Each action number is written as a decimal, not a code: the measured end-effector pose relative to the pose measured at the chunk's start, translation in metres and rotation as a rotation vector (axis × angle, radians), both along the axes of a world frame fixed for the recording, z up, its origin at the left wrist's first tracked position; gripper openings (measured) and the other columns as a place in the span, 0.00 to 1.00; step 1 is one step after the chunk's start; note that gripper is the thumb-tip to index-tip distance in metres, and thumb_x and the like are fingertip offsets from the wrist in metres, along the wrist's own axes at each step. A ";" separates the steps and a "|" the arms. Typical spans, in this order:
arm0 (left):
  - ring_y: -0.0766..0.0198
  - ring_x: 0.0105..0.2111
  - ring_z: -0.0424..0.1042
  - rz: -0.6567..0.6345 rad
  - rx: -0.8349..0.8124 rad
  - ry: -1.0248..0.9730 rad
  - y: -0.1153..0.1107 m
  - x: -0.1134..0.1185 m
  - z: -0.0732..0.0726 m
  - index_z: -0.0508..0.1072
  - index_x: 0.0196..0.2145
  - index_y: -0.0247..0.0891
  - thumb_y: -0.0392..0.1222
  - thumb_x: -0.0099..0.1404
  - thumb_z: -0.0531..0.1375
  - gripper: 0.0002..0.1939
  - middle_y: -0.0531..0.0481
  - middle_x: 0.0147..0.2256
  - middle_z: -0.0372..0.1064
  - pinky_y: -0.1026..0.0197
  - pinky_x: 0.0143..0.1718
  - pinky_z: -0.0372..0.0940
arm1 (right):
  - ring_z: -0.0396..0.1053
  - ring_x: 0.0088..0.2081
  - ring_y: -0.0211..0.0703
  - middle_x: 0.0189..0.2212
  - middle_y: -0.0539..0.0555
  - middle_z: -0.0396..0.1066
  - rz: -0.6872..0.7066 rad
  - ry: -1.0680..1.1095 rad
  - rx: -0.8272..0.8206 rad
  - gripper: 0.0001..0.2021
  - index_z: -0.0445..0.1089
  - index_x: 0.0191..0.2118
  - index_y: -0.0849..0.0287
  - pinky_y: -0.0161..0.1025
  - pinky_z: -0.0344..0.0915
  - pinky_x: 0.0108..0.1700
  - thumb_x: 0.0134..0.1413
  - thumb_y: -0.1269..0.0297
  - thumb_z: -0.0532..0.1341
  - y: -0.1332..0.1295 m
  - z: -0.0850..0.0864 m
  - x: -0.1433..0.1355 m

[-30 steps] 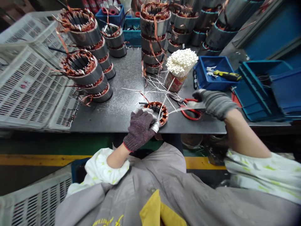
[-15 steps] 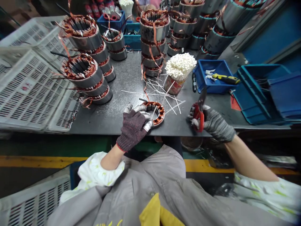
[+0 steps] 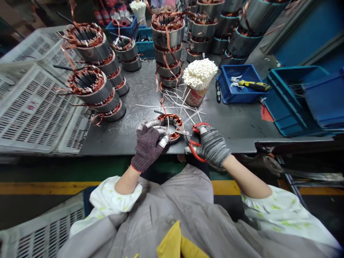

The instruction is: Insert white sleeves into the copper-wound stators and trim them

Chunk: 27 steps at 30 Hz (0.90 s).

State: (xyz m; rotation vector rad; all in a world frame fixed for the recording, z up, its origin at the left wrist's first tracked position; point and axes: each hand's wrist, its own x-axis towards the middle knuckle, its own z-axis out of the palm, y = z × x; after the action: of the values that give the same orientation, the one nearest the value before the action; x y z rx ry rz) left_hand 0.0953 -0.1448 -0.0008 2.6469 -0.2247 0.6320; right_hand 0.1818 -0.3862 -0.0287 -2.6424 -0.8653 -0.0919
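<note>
A ring-shaped stator with copper windings [image 3: 178, 123] lies on the bench near its front edge. My left hand [image 3: 151, 140], in a dark maroon glove with white-wrapped fingertips, holds its left side. A thin white strip rises from the ring beside my fingers. My right hand [image 3: 212, 145], in a striped grey glove, grips red-handled scissors [image 3: 197, 153]. The handles are spread, and the blades reach over the right side of the ring. Behind the ring, loose white sticks [image 3: 172, 107] lie scattered by a can [image 3: 195, 96] packed with white-tipped sticks.
Stacks of copper-wound stators [image 3: 103, 96] stand at the left, with more [image 3: 168, 53] at the back. A blue bin [image 3: 243, 97] holds a yellow-black tool. Teal trays [image 3: 288, 111] sit at the right, white crates [image 3: 40, 107] at the left. A black marker [image 3: 218, 91] lies beside the bin.
My right hand has moved left, bringing the scissors to the ring with their handles now spread. My left hand still holds the ring. The whole view has shifted slightly.
</note>
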 end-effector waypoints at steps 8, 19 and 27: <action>0.54 0.56 0.72 0.028 -0.040 -0.062 -0.002 -0.002 -0.006 0.74 0.37 0.43 0.44 0.70 0.58 0.07 0.50 0.41 0.80 0.41 0.67 0.53 | 0.77 0.37 0.56 0.38 0.62 0.79 -0.141 0.226 -0.246 0.27 0.71 0.52 0.60 0.43 0.68 0.36 0.57 0.43 0.61 -0.015 0.019 0.003; 0.55 0.56 0.71 0.039 -0.122 -0.047 -0.002 -0.007 -0.005 0.75 0.41 0.42 0.46 0.73 0.55 0.10 0.49 0.43 0.79 0.45 0.63 0.60 | 0.77 0.38 0.58 0.37 0.64 0.79 -0.148 0.173 -0.367 0.26 0.72 0.49 0.60 0.43 0.68 0.37 0.57 0.41 0.61 0.000 0.049 0.018; 0.60 0.52 0.73 0.108 -0.326 0.020 0.003 -0.009 -0.007 0.75 0.49 0.41 0.48 0.77 0.50 0.16 0.46 0.49 0.76 0.53 0.58 0.67 | 0.75 0.37 0.58 0.39 0.65 0.78 0.154 0.091 -0.425 0.22 0.73 0.47 0.61 0.46 0.68 0.37 0.52 0.50 0.67 0.005 0.066 -0.008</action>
State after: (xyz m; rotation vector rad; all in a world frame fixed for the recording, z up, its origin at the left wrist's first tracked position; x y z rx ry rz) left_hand 0.0864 -0.1415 -0.0077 2.3602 0.0274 0.6179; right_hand 0.1737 -0.3813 0.0377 -2.9201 -1.1612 0.2794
